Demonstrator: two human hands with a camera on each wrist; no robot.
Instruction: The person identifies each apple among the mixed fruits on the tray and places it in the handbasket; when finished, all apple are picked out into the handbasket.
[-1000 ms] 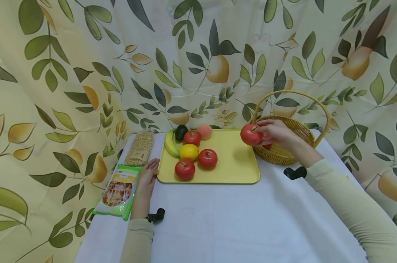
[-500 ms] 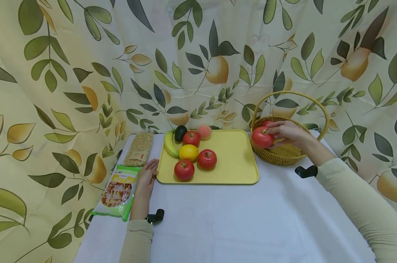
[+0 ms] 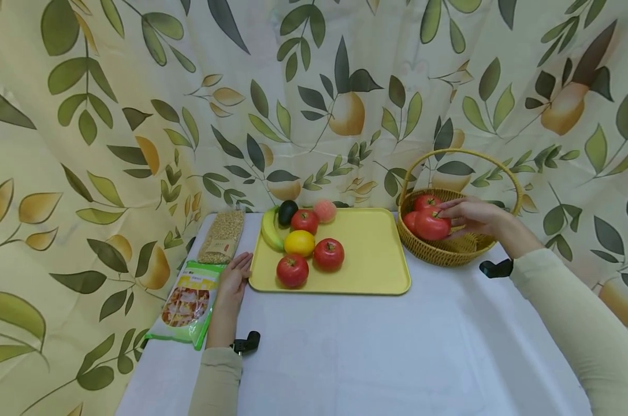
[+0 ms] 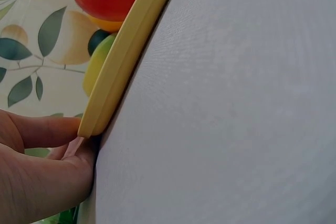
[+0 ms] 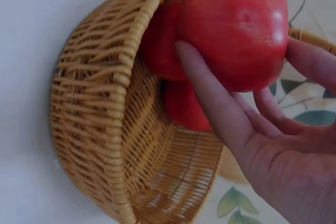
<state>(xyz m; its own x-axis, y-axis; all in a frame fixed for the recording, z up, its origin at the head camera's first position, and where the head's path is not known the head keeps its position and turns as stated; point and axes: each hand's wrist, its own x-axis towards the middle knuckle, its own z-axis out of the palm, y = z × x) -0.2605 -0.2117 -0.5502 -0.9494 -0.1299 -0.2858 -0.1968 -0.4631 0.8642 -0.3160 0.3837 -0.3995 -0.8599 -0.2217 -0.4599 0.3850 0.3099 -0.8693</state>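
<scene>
In the head view my right hand (image 3: 469, 215) holds a red tomato (image 3: 432, 224) inside the wicker basket (image 3: 423, 252). Thumb and fingers spread around that tomato in the right wrist view, where its underside shows. Two more red tomatoes, one at the back (image 3: 426, 201) and one at the left (image 3: 409, 221), lie partly hidden behind it. My left hand (image 3: 233, 278) rests at the left edge of the yellow tray (image 3: 376, 260). Its fingers are fairly straight and touch the tray's corner rim in the left wrist view.
On the tray are red apples (image 3: 329, 255), a lemon (image 3: 300, 243), a banana (image 3: 270, 229), a peach (image 3: 324, 211) and a dark avocado (image 3: 288, 212). A bag of grains (image 3: 222, 234) and a green-edged packet (image 3: 188, 303) lie left of it. The basket's handle (image 3: 461, 151) arches overhead.
My right hand has carried the tomato from over the tray's right end rightward and down into the basket. My left hand stays at the tray's edge.
</scene>
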